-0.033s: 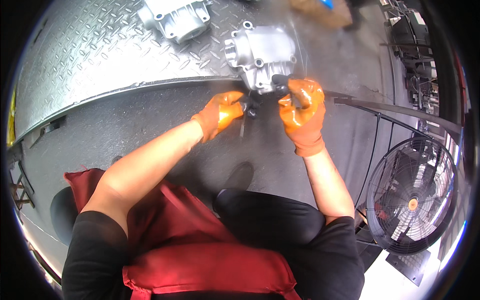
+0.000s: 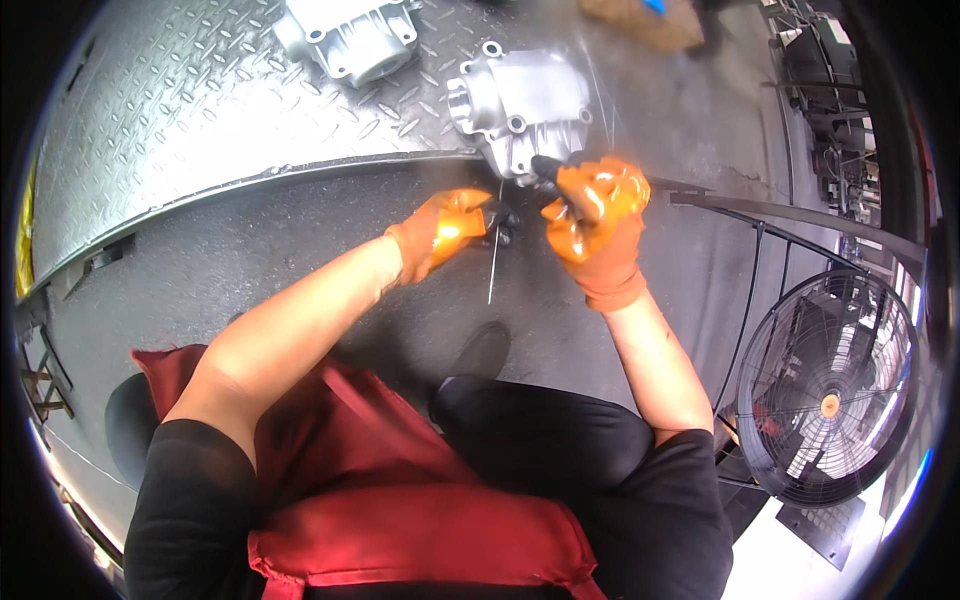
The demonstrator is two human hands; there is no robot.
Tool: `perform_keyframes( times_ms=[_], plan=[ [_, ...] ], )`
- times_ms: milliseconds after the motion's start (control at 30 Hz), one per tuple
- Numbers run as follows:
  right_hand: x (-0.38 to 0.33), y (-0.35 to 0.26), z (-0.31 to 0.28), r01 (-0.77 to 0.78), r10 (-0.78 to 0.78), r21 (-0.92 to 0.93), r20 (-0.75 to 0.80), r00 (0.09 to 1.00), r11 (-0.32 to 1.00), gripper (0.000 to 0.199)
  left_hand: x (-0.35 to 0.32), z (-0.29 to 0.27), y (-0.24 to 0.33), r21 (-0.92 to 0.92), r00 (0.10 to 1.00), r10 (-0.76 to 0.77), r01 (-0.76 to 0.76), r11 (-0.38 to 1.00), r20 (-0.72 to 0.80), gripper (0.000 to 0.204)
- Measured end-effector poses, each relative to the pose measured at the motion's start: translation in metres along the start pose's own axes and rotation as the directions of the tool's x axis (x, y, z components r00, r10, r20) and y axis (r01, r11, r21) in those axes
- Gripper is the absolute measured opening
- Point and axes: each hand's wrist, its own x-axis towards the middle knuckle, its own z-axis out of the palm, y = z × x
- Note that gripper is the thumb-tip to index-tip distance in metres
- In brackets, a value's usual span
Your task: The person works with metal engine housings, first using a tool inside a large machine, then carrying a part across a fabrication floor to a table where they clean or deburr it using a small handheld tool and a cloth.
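Both my hands wear orange gloves with dark fingertips. My left hand point(image 2: 445, 232) is closed, pinching a thin metal rod point(image 2: 493, 270) that stands nearly upright in this view. The rod's upper end reaches the near edge of a silvery metal casting point(image 2: 540, 95), a housing with ribs and round bolt holes. My right hand point(image 2: 598, 220) has its fingers curled at that casting's near right edge, the dark tips against or very close to it. Whatever lies within the right fingers is hidden.
The casting rests at the edge of a diamond-plate metal table point(image 2: 200, 130). A second silvery casting point(image 2: 350, 45) lies farther left on it. Beyond, at the top, is a blurred brown object point(image 2: 645, 22). A large caged fan point(image 2: 828, 405) and a metal rail point(image 2: 800, 222) stand to the right.
My right hand has shifted slightly left along the casting's near edge. The rod at my left hand, blurred and shorter-looking before, now shows sharply and reaches lower. The castings have hardly moved.
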Motion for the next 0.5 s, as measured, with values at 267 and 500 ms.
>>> perform_keyframes(
  times_ms=[267,500],
  plan=[
    [-0.032,0.008,0.006,0.209,-0.243,-0.157,-0.241,0.94,0.965,0.033,0.012,0.04,0.002,-0.327,0.971,0.138,-0.068,0.943,0.195,0.036],
    [-0.064,0.02,0.021,0.045,-0.021,0.089,-0.258,0.966,0.995,0.03,0.027,0.064,-0.018,-0.31,0.983,0.171,-0.183,0.933,-0.064,0.027]
  ],
)
